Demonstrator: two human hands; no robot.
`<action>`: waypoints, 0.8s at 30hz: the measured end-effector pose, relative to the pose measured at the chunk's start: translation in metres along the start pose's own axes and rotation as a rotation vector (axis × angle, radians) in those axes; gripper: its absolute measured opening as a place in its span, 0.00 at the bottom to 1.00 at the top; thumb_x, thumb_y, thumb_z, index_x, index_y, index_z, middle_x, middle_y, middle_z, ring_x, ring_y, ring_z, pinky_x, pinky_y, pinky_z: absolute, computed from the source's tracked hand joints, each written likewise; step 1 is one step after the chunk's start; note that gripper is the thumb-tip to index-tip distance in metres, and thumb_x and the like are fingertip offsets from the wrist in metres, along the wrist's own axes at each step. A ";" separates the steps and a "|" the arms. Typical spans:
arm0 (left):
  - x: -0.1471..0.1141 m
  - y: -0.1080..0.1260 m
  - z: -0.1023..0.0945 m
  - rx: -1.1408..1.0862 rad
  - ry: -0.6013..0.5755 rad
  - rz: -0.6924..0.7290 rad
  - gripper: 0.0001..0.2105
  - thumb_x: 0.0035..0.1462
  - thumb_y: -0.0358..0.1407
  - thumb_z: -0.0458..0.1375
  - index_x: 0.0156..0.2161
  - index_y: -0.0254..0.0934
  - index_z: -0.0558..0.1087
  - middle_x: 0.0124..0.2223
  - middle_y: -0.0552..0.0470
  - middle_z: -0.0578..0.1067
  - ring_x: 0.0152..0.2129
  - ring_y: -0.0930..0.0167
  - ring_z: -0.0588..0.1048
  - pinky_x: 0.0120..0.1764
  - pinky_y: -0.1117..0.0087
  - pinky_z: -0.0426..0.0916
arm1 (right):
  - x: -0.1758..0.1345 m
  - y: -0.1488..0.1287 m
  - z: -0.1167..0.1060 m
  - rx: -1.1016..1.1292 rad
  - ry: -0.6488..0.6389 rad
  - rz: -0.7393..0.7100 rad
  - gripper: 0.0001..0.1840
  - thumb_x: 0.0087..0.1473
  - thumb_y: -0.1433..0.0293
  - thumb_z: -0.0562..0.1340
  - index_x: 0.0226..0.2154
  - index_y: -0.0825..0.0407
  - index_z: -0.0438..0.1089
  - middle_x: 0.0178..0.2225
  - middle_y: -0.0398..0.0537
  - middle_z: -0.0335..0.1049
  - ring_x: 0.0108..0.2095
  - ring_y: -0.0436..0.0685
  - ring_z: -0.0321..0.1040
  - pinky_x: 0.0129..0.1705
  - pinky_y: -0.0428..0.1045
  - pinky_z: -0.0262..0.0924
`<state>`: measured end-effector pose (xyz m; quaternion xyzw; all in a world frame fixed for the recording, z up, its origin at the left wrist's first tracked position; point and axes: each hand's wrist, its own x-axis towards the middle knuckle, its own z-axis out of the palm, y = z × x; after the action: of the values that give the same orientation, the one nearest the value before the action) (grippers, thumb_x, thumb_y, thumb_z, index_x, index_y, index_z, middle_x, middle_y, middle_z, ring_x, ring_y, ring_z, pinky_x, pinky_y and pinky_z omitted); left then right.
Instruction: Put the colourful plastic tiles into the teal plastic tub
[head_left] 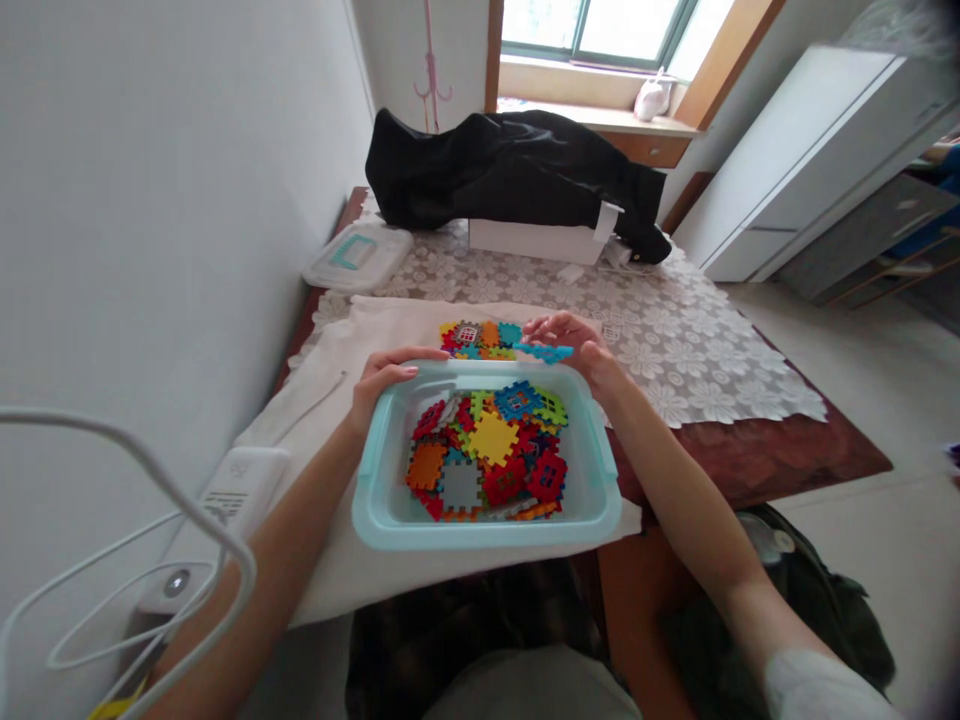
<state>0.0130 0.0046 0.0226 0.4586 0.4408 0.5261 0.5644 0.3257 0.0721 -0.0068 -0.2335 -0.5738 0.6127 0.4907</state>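
Note:
A pale blue plastic bin (480, 537) stands near the table's front edge, holding a heap of colourful notched building tiles (493, 440) in red, orange, yellow, green, blue and grey. My left hand (386, 378) grips the bin's far left rim, fingers bent over it. Above the far right rim, my right hand (574, 345) is closed on a blue building tile (546, 352), seen nearly edge-on. Just behind the bin lies a patchwork of joined tiles (484, 338) in several colours, its near part hidden by the rim.
A white lid with a teal handle (358, 256) lies at the back left. Black cloth (517, 165) covers a white box (536, 240) at the back. A white power strip (225, 510) and looping cable (142, 436) are at the left. A dark bag (817, 600) sits low at the right.

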 end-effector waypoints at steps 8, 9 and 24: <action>0.003 0.000 -0.008 0.000 -0.052 -0.045 0.15 0.45 0.41 0.70 0.37 0.36 0.90 0.40 0.41 0.90 0.35 0.57 0.86 0.36 0.66 0.80 | 0.011 0.055 -0.023 -0.802 0.091 0.019 0.27 0.63 0.47 0.71 0.56 0.44 0.82 0.65 0.56 0.79 0.70 0.72 0.70 0.78 0.69 0.58; 0.002 0.000 -0.007 0.001 -0.045 -0.038 0.14 0.45 0.41 0.70 0.36 0.36 0.90 0.40 0.41 0.90 0.34 0.58 0.86 0.35 0.66 0.80 | 0.011 0.059 -0.027 -0.913 0.038 0.033 0.26 0.63 0.52 0.71 0.60 0.43 0.81 0.69 0.56 0.76 0.73 0.73 0.66 0.80 0.70 0.53; -0.001 0.004 0.000 0.026 -0.006 -0.004 0.17 0.44 0.41 0.69 0.38 0.35 0.92 0.36 0.42 0.89 0.30 0.61 0.84 0.33 0.67 0.77 | 0.014 0.060 -0.023 -0.674 0.145 0.028 0.18 0.60 0.50 0.71 0.35 0.47 0.76 0.44 0.51 0.80 0.45 0.61 0.75 0.52 0.56 0.71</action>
<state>0.0125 0.0033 0.0264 0.4667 0.4469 0.5180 0.5606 0.3197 0.1038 -0.0642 -0.4333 -0.7044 0.3772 0.4170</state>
